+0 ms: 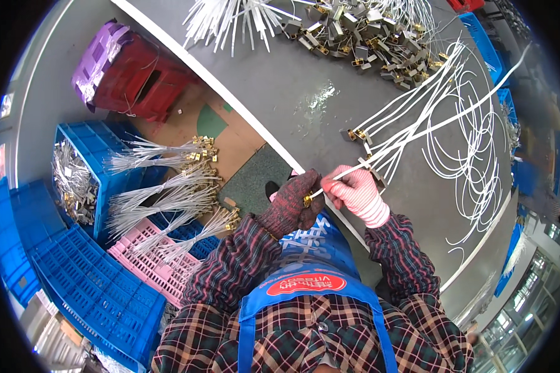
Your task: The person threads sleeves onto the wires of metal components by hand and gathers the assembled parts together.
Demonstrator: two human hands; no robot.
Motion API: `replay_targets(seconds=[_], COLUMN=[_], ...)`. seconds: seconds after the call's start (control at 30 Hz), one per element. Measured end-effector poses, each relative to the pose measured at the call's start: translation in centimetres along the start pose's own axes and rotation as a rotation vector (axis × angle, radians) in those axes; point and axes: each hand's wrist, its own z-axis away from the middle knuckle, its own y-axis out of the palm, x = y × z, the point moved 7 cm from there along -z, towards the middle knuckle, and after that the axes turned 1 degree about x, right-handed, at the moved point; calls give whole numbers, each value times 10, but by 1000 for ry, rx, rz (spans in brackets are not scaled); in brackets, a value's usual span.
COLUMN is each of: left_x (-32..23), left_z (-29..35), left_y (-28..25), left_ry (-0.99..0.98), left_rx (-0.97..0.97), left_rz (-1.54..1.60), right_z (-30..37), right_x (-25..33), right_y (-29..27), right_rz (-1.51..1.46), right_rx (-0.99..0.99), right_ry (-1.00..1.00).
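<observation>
My left hand [290,204], in a dark knitted glove, is closed around a small brass-coloured end piece [308,200] at the table's edge. A long white cable [438,127] runs from that piece through my right hand [359,191], which wears a pink-and-white striped glove and pinches the cable close to the end. From there the cable reaches far to the upper right. Just beyond my right hand lie several loose white cables [399,147] with grey metal and brass ends [354,135]. My fingers partly hide the end piece.
A heap of grey metal pieces with brass ends [364,46] covers the table's far side, beside a white cable bundle [230,22]. Tied bundles [161,196] lie on a pink crate [146,239] at left. Blue crates [93,280] and a red container [140,74] stand around.
</observation>
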Motion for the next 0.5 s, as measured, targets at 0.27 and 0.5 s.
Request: replay_targets(seconds=[0.27, 0.5], left_x=[-11, -43], left_z=[-15, -51], left_y=[20, 56], left_ry=[-87, 116], left_rx=[-8, 58], left_rz=[68, 12], right_z=[-1, 24], right_x=[10, 15], right_y=[-16, -109], right_rz=[13, -171], right_rx=[-116, -413], right_ry=[41, -207])
